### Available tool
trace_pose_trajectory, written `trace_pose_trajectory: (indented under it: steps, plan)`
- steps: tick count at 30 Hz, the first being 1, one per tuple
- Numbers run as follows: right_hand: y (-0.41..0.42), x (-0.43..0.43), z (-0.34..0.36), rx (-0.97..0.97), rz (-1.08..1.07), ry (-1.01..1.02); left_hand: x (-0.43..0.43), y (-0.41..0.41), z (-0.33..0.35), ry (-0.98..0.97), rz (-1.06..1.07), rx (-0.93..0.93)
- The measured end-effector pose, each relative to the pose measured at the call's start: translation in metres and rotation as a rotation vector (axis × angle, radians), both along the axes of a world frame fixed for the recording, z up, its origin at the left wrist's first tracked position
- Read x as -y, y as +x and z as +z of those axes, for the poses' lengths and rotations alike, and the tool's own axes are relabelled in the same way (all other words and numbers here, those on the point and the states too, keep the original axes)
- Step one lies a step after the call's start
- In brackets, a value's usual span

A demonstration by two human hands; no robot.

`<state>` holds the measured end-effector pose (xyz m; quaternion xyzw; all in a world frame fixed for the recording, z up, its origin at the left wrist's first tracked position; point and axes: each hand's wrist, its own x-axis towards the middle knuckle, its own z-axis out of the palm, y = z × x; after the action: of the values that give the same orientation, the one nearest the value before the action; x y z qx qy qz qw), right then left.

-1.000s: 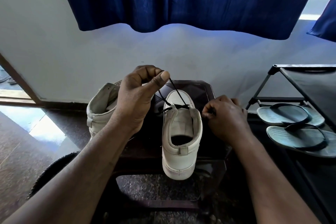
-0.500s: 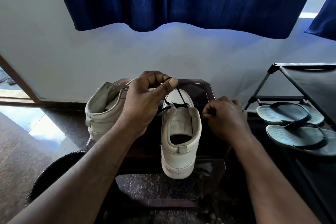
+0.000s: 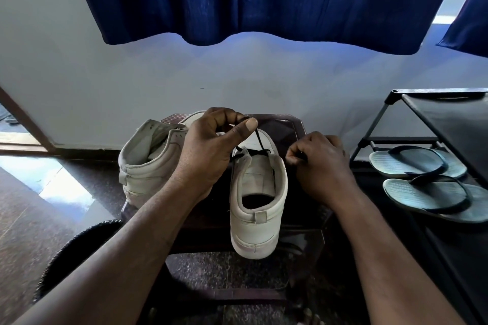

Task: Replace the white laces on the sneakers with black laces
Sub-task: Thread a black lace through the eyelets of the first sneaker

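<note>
Here left hand (image 3: 208, 155) and right hand (image 3: 322, 163) each pinch the black lace (image 3: 260, 140) above the sneaker (image 3: 257, 208)

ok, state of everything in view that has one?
left hand: pinches black lace, above centre sneaker
right hand: pinches the lace, right of that sneaker
black lace: partly threaded, strand taut up to left hand
centre sneaker: upright on stool, heel toward camera
left sneaker: on stool, no lace visible
flip-flops: flat on rack
</note>
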<state>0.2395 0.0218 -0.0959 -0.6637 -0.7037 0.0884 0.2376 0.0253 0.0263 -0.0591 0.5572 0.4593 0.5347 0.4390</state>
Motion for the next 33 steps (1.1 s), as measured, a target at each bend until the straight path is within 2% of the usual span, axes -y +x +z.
trace_pose_trajectory:
  steps: [3, 6, 9, 13, 15, 19, 23, 27, 29, 33]
  plan:
    - [-0.004, -0.001, -0.002, -0.112, 0.139, 0.101, 0.002, 0.001, 0.001, 0.019, 0.009, -0.015]
    - [-0.012, 0.000, -0.002, -0.194, 0.180, 0.115, 0.002, 0.002, 0.001, 0.034, 0.012, -0.036]
    - [-0.007, -0.003, -0.004, -0.111, 0.131, 0.089, 0.001, 0.002, -0.001, 0.037, 0.020, -0.068]
    - [0.009, 0.001, -0.001, 0.061, -0.048, -0.057, -0.001, 0.001, -0.007, 0.026, 0.037, -0.141]
    - [0.011, 0.002, 0.000, 0.013, -0.026, -0.037, -0.001, 0.001, -0.008, 0.017, 0.045, -0.154]
    - [-0.004, 0.002, 0.005, -0.200, 0.157, 0.087, -0.001, 0.003, -0.007, 0.020, 0.057, -0.191]
    - [-0.007, 0.002, 0.004, -0.148, 0.082, 0.111, -0.002, 0.005, -0.010, 0.003, 0.057, -0.227]
    - [0.006, 0.006, 0.003, 0.055, -0.046, -0.050, -0.001, 0.003, -0.013, -0.099, 0.040, -0.215]
    - [0.008, 0.005, 0.002, 0.024, -0.023, -0.064, -0.001, 0.001, -0.014, -0.133, 0.038, -0.210]
    - [-0.004, 0.003, 0.002, -0.139, 0.093, 0.088, -0.001, 0.002, -0.012, -0.149, 0.042, -0.208]
